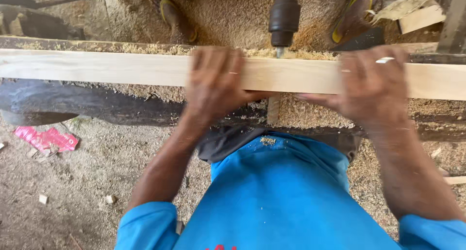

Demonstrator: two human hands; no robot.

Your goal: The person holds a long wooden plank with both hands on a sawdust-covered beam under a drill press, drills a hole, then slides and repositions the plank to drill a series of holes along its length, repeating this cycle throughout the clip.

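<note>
Wrapper, red, crumpled, on sawdust-strewn ground at far left. Pale wooden plank lying crosswise on a dark beam; left hand closed over its near edge, right hand likewise clamped further right. Dark drill chuck, its bit at the plank's far edge between the hands; sandalled feet of another person beyond.

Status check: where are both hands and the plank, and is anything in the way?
Left hand and right hand both gripping the pale plank, fingers over its far edge. Plank lies flat across the dark bench. Drill bit at the far edge, between the hands.
</note>
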